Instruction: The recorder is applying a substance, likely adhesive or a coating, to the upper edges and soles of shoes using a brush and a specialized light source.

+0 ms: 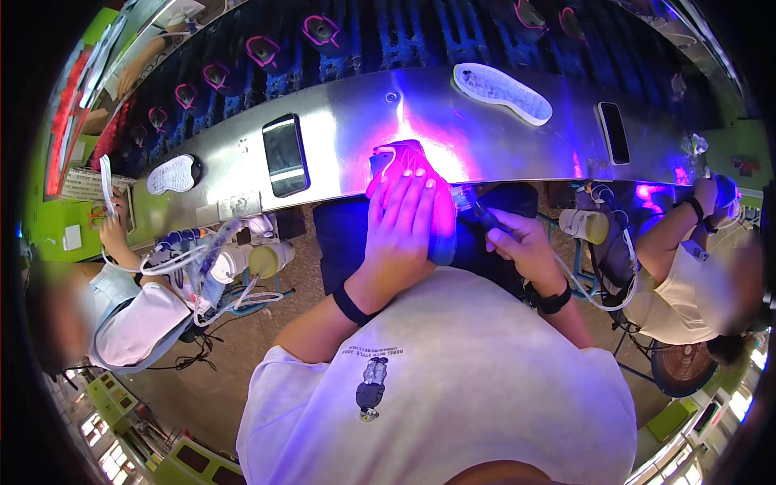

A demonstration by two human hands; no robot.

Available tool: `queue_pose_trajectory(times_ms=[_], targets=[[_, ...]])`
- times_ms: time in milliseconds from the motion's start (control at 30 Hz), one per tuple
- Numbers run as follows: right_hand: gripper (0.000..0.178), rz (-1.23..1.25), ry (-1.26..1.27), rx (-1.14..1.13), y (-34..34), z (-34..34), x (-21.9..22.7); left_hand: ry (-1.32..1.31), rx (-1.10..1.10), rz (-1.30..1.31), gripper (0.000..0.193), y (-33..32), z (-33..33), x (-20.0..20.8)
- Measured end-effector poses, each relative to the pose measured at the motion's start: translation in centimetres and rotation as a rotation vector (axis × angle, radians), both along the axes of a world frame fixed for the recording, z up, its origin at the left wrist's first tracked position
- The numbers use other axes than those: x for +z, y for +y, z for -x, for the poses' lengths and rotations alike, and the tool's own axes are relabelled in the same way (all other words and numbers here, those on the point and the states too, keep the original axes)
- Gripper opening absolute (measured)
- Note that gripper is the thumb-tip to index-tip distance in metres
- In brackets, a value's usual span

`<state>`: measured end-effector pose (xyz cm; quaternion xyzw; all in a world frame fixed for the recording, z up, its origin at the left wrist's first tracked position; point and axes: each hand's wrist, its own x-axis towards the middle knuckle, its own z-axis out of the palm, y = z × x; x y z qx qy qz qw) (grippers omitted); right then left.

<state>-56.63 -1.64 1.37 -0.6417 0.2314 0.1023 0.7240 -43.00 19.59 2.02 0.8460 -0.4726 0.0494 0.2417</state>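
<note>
A pink-lit shoe upper (436, 218) is at the near edge of the metal bench, with a pale lace or cord at its far end. Across its top lie the long, nearly straight fingers of my left hand (400, 222), holding it; the thumb is hidden. My right hand (524, 249) is closed round the dark handle of a brush (483, 215). The pale bristle end of the brush is against or very close to the right side of the shoe; glare hides the exact contact.
On the metal bench (347, 105) lie two phones (285, 153) (614, 133), a white shoe sole (503, 93) and another sole (174, 175). Beyond runs a dark conveyor (388, 36) carrying several shoe parts. Pots (271, 259) (584, 225) hang below the bench edge. Co-workers sit on both sides.
</note>
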Motion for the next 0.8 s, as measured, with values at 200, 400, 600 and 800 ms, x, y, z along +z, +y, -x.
queue_pose_trajectory(times_ms=[200,400,600,800], targets=[[0.046,-0.025,-0.034,-0.015,-0.4,0.6,0.2,-0.004,0.042,-0.015,0.079,-1.2,0.3,0.7],[0.048,-0.098,-0.061,-0.052,-0.3,1.6,-0.1,-0.058,0.068,0.023,0.078,-2.7,-0.1,1.2],[0.048,-0.169,-0.063,-0.116,0.2,3.3,0.7,-0.087,0.108,-0.002,0.072,-4.8,-1.0,2.2],[0.044,0.048,-0.068,-0.259,0.8,3.7,2.0,-0.059,0.126,0.054,0.073,-7.3,-1.9,2.7]])
